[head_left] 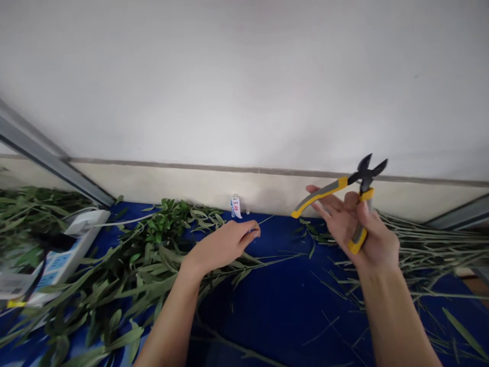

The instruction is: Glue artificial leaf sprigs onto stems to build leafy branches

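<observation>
My right hand holds a pair of diagonal cutting pliers with yellow and grey handles. Their dark jaws point up and stand apart, and the handles are spread wide; one handle lies under my thumb across the palm. My left hand is closed in a pinch above the leafy branches. A thin stem shows just beyond its fingertips; whether the fingers grip it I cannot tell. Below and right of that hand, a green twig stretches across the blue tabletop.
Bare cut stems are heaped at the right. A white power strip with a cable lies at the left among leaves. A small printed packet sits against the pale wall. Metal frame bars flank the table.
</observation>
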The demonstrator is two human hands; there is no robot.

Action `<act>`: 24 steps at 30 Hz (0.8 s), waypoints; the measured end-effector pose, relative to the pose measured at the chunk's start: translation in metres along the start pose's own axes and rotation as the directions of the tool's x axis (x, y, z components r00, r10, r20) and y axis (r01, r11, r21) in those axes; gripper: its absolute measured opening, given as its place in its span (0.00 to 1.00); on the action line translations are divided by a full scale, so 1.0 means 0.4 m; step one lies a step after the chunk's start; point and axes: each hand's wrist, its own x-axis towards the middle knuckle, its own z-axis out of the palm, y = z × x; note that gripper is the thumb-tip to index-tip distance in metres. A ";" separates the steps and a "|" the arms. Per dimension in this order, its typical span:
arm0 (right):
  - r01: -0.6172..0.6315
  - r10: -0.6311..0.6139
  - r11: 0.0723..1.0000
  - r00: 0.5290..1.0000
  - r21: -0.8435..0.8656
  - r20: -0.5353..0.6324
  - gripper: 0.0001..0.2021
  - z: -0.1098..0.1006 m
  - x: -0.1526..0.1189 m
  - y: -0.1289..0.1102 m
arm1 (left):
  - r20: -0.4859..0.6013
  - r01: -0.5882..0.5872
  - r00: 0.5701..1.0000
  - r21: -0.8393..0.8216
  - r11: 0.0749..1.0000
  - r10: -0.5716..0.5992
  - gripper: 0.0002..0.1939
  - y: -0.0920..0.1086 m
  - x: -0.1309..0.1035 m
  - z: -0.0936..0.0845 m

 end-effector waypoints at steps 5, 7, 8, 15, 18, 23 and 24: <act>-0.110 0.109 0.994 0.991 0.009 0.079 0.06 -0.021 -0.009 -0.002 | -0.099 0.071 0.993 0.010 0.997 -0.069 0.21 0.017 0.007 0.003; -0.231 0.224 0.973 0.962 0.029 0.156 0.06 -0.024 -0.013 0.007 | -0.131 0.043 0.990 -0.001 0.999 -0.043 0.20 0.015 0.010 0.009; -0.277 0.265 0.960 0.944 0.038 0.198 0.06 -0.024 -0.014 0.014 | -0.142 0.025 0.990 0.006 1.000 -0.024 0.20 0.013 0.011 0.013; -0.404 0.351 0.908 0.877 0.109 0.328 0.08 -0.007 -0.022 0.058 | -0.255 -0.003 0.967 0.059 0.998 0.018 0.14 0.037 -0.001 -0.002; -0.424 0.449 0.893 0.831 -0.148 0.329 0.08 -0.007 -0.028 0.050 | -0.384 -0.014 0.921 0.121 0.993 0.060 0.12 0.063 -0.014 -0.012; -0.259 0.564 0.702 0.771 -0.663 0.295 0.12 0.000 -0.032 0.042 | -0.541 -0.039 0.825 0.237 0.971 0.165 0.13 0.090 -0.033 -0.012; -0.211 0.535 0.686 0.795 -0.696 0.287 0.12 0.003 -0.033 0.047 | -0.556 -0.040 0.812 0.251 0.967 0.178 0.12 0.094 -0.036 -0.012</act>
